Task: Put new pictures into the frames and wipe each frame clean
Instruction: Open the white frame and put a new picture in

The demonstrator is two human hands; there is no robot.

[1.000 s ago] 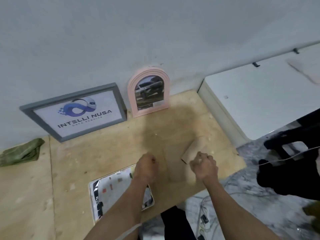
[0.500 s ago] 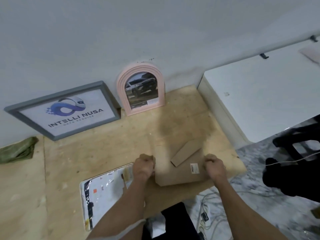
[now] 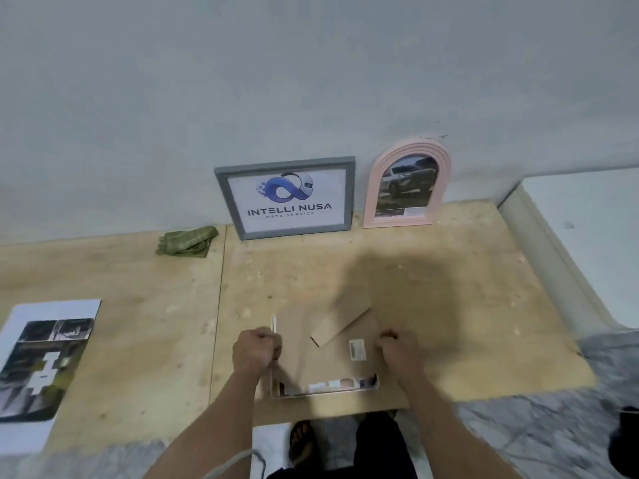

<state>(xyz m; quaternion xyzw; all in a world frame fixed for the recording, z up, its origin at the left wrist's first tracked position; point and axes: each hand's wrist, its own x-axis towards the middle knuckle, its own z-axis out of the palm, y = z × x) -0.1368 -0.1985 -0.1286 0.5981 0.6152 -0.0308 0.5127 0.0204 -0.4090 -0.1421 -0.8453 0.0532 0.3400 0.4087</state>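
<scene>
A brown cardboard backing board point(image 3: 328, 361) with a fold-out stand lies over a white frame point(image 3: 325, 392) that is face down on the plywood. Only the frame's near rim and left edge show. My left hand point(image 3: 256, 350) grips the board's left edge with curled fingers, and my right hand point(image 3: 397, 347) grips its right edge. A grey frame point(image 3: 287, 197) with a logo print and a pink arched frame point(image 3: 408, 184) with a car photo lean on the wall behind. A green cloth point(image 3: 186, 240) lies crumpled by the wall.
A loose printed picture point(image 3: 41, 368) lies on the plywood floor panel point(image 3: 466, 305) at the far left. A white cabinet point(image 3: 587, 236) stands at the right. Marble floor and my feet are at the near edge.
The view has swung left, bringing the loose print into sight. The backing board, held beside the white frame before, now lies on top of it, with both hands still at its edges.
</scene>
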